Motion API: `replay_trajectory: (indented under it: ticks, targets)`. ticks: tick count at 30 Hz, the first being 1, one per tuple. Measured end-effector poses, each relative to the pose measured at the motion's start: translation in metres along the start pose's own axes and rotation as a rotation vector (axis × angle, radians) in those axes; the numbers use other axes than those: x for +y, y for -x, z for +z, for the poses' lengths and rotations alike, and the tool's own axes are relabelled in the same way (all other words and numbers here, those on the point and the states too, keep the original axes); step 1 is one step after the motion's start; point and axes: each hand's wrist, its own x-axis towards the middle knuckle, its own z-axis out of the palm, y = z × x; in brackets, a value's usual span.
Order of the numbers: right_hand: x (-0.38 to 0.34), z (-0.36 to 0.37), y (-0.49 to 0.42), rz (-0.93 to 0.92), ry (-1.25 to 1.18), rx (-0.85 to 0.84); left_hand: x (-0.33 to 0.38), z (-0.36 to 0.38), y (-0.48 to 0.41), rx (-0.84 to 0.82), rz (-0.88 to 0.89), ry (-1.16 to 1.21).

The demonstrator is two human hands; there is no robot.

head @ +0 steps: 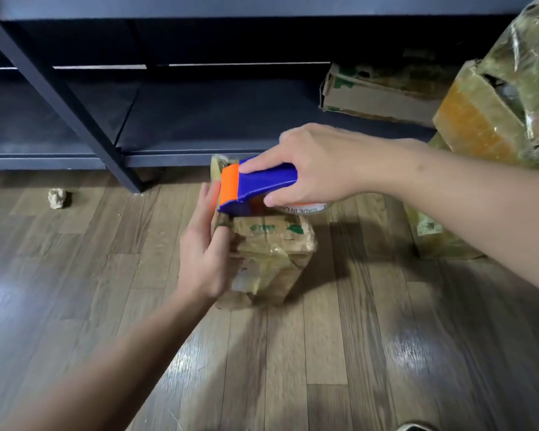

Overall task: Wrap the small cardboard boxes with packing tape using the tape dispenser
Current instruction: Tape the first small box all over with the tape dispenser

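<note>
Your right hand (308, 164) grips the tape dispenser (255, 188) atop the small box (268, 259) on the floor (355, 353), left hand (204, 253) flat-fingered steadying its side; it looks partly taped, wrapping unfinished.

glossy wood-plank floor (293, 353), dark metal shelving (75, 98), glare patches
</note>
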Motion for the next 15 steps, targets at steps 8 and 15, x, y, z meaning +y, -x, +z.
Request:
replay_trajectory:
  ticks: [8,15]
  targets:
    - [-0.023,0.016,-0.016,-0.081,0.042,-0.095,-0.015,-0.046,-0.001,-0.257,-0.172,0.166]
    - [-0.027,0.014,-0.025,-0.101,0.063,-0.117,-0.005,-0.045,-0.053,-0.518,0.004,-0.383]
